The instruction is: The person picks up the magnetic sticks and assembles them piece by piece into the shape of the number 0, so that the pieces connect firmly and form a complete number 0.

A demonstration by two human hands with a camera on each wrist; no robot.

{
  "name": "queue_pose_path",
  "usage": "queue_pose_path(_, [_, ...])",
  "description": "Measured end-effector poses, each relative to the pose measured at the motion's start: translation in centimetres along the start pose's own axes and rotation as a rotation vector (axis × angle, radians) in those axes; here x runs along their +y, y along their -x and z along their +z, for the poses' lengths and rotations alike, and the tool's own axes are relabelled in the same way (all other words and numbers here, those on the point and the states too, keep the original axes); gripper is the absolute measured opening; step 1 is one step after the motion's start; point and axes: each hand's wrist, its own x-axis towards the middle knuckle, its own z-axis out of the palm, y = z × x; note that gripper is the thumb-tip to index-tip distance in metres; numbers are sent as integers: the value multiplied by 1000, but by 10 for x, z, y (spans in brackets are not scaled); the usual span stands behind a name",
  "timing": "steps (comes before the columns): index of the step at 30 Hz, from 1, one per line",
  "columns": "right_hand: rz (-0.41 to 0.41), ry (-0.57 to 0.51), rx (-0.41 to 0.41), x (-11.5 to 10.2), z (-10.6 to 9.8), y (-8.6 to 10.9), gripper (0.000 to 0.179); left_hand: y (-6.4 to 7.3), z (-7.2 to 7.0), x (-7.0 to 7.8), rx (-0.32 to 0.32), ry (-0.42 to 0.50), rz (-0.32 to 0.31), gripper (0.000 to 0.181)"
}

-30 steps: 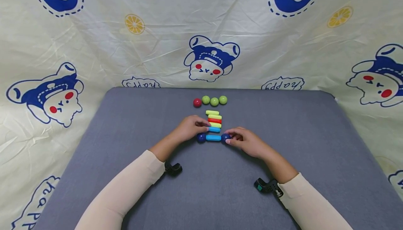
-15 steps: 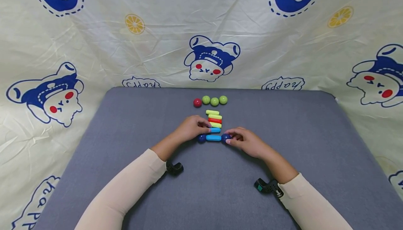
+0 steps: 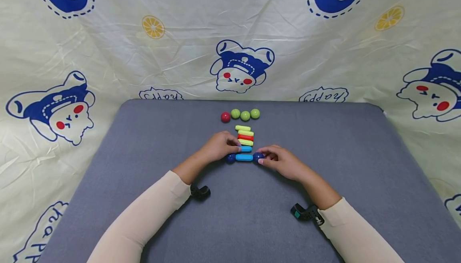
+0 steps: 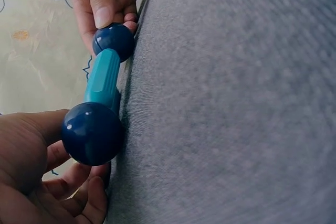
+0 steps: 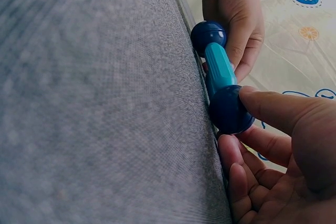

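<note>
Two dark blue balls, a left one (image 3: 231, 158) and a right one (image 3: 257, 157), sit at the ends of a light blue rod (image 3: 244, 157), like a small dumbbell on the table. My right hand (image 3: 282, 163) pinches the right ball between thumb and fingers; the right wrist view shows the thumb (image 5: 257, 98) on that ball (image 5: 231, 111). Just beyond the dumbbell lies a second light blue rod (image 3: 246, 149). My left hand (image 3: 220, 146) holds its left end with thumb and finger, behind the left ball (image 4: 93, 134). The left fingertips are partly hidden in the left wrist view.
Beyond the blue rods lie yellow-green rods (image 3: 243, 128) and one red rod (image 3: 245, 137), stacked closely in a column. Further back, a red ball (image 3: 225, 117) and three green balls (image 3: 245, 115) form a row. A grey cloth covers the table (image 3: 324, 147); a printed curtain (image 3: 187, 55) hangs behind.
My left hand has shifted very slightly right along the second light blue rod, covering more of its left end. My right hand stays on the right ball.
</note>
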Motion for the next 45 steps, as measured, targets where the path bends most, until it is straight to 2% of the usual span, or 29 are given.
queue_pose_path(4, [-1, 2, -1, 0, 0, 0, 36, 3, -2, 0, 13, 20, 7, 16])
queue_pose_path(10, [-1, 2, 1, 0, 0, 0, 37, 9, -4, -2, 18, 70, -25, 15])
queue_pose_path(15, [-4, 5, 9, 1, 1, 0, 36, 15, -7, -5, 47, 117, -35, 16])
queue_pose_path(23, [14, 9, 12, 0, 2, 0, 36, 25, -14, -15, 85, 163, -63, 17])
queue_pose_path(28, [8, 6, 7, 0, 1, 0, 36, 30, -19, -21, 108, 118, -70, 19])
queue_pose_path(35, [-9, 12, 15, 2, 1, -1, 35, 42, -26, -25, 140, 1, -72, 19])
queue_pose_path(40, [-29, 17, 20, 3, 1, -1, 35, 48, -29, -26, 124, -65, -49, 18])
queue_pose_path(45, [-27, 20, 16, 3, 1, -1, 35, 54, -32, -27, 80, -94, -52, 23])
